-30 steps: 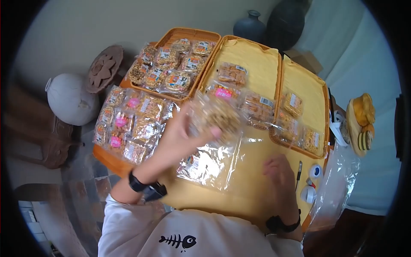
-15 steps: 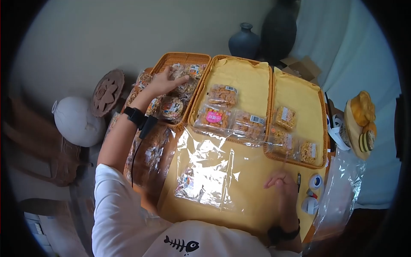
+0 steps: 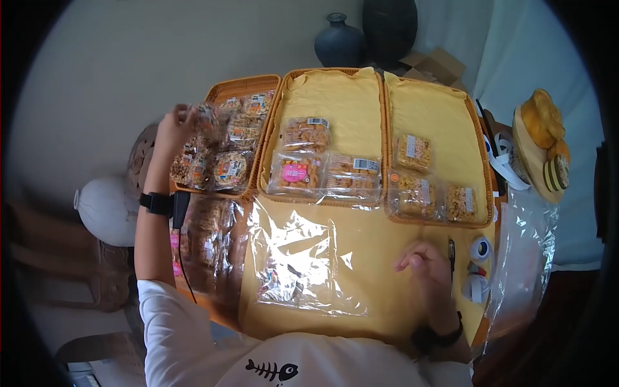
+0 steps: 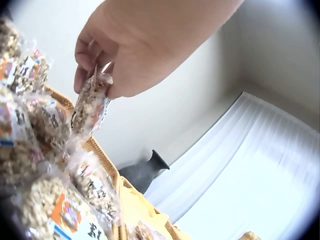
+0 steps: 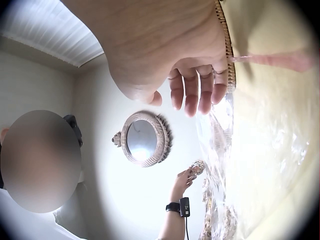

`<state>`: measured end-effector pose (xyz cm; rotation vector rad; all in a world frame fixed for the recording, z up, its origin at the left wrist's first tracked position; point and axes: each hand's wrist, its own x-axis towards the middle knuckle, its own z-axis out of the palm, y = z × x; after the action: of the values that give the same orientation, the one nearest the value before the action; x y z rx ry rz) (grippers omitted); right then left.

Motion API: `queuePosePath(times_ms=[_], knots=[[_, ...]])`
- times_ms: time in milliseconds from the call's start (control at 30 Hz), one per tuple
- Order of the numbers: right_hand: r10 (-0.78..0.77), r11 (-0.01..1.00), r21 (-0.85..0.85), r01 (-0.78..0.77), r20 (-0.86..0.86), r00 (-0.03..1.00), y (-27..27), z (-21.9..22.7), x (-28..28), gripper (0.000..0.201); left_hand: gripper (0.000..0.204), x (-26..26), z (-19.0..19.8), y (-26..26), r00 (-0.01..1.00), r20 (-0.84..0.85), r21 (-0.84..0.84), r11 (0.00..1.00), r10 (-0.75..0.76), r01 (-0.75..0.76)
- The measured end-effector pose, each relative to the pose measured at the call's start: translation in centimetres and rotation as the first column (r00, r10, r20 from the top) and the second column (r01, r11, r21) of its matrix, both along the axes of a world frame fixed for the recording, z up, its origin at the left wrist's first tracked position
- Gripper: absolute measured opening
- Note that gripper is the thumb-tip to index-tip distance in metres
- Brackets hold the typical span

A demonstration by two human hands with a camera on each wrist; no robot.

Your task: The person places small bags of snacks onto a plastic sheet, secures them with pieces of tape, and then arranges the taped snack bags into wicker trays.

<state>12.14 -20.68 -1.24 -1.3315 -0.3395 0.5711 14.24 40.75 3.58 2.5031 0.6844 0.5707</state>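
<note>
My left hand point(image 3: 171, 135) is at the left end of the left wicker basket point(image 3: 248, 82). Between thumb and fingers it pinches a clear-wrapped snack packet point(image 4: 90, 102), full of nubbly pale-brown pieces, held on edge above similar packets point(image 4: 75, 212) in the basket. In the head view the fingers partly cover this packet. My right hand point(image 3: 422, 264) stays low over the yellow table cover point(image 3: 380, 284), its fingers loosely bent and holding nothing. To its left lies a large clear plastic bag point(image 3: 316, 258), with a small colourful packet point(image 3: 280, 280) at its lower left.
Two cloth-lined baskets, the middle one point(image 3: 332, 97) and right one point(image 3: 425, 103), hold several snack packets near their front edges. More packets point(image 3: 209, 238) lie in front of the left basket. Right of my right hand are a pen point(image 3: 452, 255) and tape rolls point(image 3: 480, 248).
My left hand has gone from over the clear bag, where it held a packet, to the left basket, and now holds a packet at its left end. The right hand has barely moved.
</note>
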Motion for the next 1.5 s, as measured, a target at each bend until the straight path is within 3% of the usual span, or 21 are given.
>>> queuePosePath(times_ms=[67,167,267,333,400,433,533,633,733,867,967,1033,1133,1167,1267,1300,1367,1400,1500], knots=[[-0.001,1.000,0.013,0.001,0.011,1.000,-0.1,-0.6,0.1,0.016,0.049,1.0,2.9,-1.6,0.993,0.067,0.227,0.968,0.093,-0.106],[-0.006,1.000,0.000,0.006,0.015,1.000,-0.2,-0.7,0.2,0.013,0.049,5.2,1.3,0.1,0.970,0.245,-0.193,0.980,-0.002,0.050],[-0.031,1.000,0.006,0.031,-0.016,0.999,-0.1,-0.8,0.0,0.012,0.052,9.8,-2.5,0.2,0.994,0.099,-0.314,0.947,-0.035,0.065],[-0.033,0.993,-0.112,0.032,-0.003,0.999,-0.1,-0.3,0.0,0.012,0.051,11.9,-4.4,0.0,0.991,-0.084,-0.244,0.967,-0.101,0.078],[-0.083,0.971,-0.225,0.079,-0.009,0.996,-0.3,0.0,0.1,0.012,0.046,12.9,-7.1,0.7,0.994,-0.003,0.103,0.989,-0.109,0.109],[-0.126,0.952,-0.282,0.116,-0.018,0.992,-0.5,0.0,0.2,0.013,0.039,12.8,-6.3,-0.7,0.992,0.082,0.157,0.984,-0.094,0.080],[-0.133,0.937,-0.334,0.101,-0.073,0.988,-1.8,-0.1,0.8,0.014,0.035,7.9,-0.5,-7.9,0.933,0.223,0.000,0.957,-0.283,0.290],[-0.073,0.922,-0.384,0.056,-0.029,0.997,-2.0,0.4,1.2,0.017,0.027,0.4,4.2,-15.9,0.929,-0.024,-0.086,0.926,-0.371,0.367],[-0.012,0.888,-0.459,0.029,0.040,0.999,-1.7,1.5,0.9,0.021,0.023,-6.3,5.2,-20.7,0.908,-0.236,-0.085,0.938,-0.346,0.335],[0.023,0.813,-0.568,0.128,0.251,0.968,-1.7,1.4,1.1,0.025,0.027,-12.3,3.5,-24.5,0.939,-0.183,-0.252,0.937,-0.290,0.241],[-0.071,0.896,-0.423,0.136,0.165,0.984,-2.0,-0.9,1.4,0.025,0.035,-14.7,1.5,-25.6,0.969,-0.093,-0.318,0.929,-0.228,0.188],[-0.024,0.901,-0.426,0.084,0.145,0.989,-1.9,-1.5,1.6,0.026,0.046,-15.9,-0.5,-25.5,0.970,-0.102,-0.267,0.945,-0.222,0.188],[0.045,0.900,-0.435,0.001,0.094,0.995,-1.0,-1.3,1.8,0.027,0.052,-16.6,-3.3,-25.7,0.976,0.024,-0.413,0.887,-0.217,0.208],[0.069,0.896,-0.442,-0.029,0.075,0.995,-0.7,-1.1,1.9,0.027,0.057,-16.6,-3.6,-25.8,0.978,-0.015,-0.471,0.864,-0.209,0.178],[0.003,0.943,-0.331,-0.016,-0.040,0.999,0.0,-1.0,2.0,0.027,0.056,-16.4,-3.6,-26.9,0.985,-0.025,-0.617,0.778,-0.169,0.118],[0.002,0.960,-0.277,-0.034,-0.117,0.993,0.1,-0.7,2.3,0.027,0.053,-16.5,-5.5,-26.6,0.988,0.053,-0.599,0.787,-0.142,0.145],[0.016,0.985,-0.161,-0.063,-0.273,0.962,0.4,0.0,2.8,0.027,0.053,-16.3,-6.6,-26.7,0.976,0.159,-0.678,0.702,-0.148,0.217],[0.044,0.980,-0.173,-0.095,-0.277,0.960,0.4,-0.3,3.2,0.028,0.053,-16.2,-7.1,-26.6,0.967,0.211,-0.710,0.657,-0.145,0.253],[0.132,0.963,-0.205,-0.177,-0.219,0.967,0.8,-1.2,4.1,0.029,0.047,-16.5,-9.2,-26.1,0.984,0.161,-0.775,0.608,-0.074,0.173]])
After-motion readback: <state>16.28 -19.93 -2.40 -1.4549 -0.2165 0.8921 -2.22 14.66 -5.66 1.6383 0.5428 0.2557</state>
